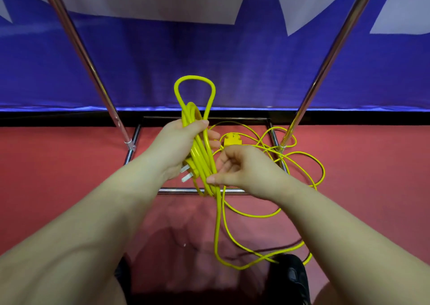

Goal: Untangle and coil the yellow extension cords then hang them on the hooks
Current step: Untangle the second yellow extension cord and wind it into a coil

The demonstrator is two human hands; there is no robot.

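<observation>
Left hand clenched round coiled loops, keeping them gathered; right hand pinching trailing cord, feeding the next loop.

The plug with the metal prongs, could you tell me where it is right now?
In the head view, the plug sits left of centre, at the heel of the left hand, beside the coil.

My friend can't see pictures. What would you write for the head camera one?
A person's left hand grips a few coiled loops of yellow extension cord, while the right hand pinches the next strand. The rest of the cord lies tangled on the red floor around a metal rack.
</observation>
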